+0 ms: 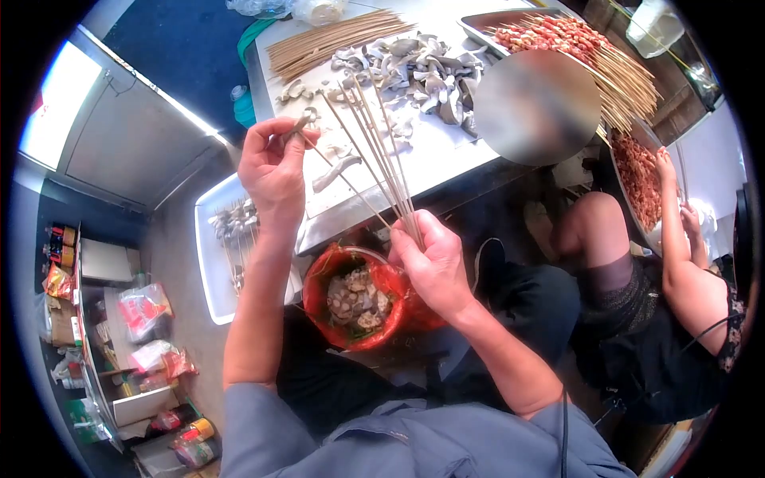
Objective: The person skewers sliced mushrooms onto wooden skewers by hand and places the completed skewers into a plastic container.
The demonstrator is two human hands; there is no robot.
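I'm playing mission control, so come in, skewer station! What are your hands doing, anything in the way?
Left fingers: pinching mushroom piece at one end of a skewer. Right fingers: gripping that skewer, several more. Nothing visible blocking.

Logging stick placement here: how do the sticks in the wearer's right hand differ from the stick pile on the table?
The held sticks are few, while the stick pile holds many. The held sticks fan out from the right hand; the stick pile lies flat, its sticks packed close. Both consist of thin, pale sticks.
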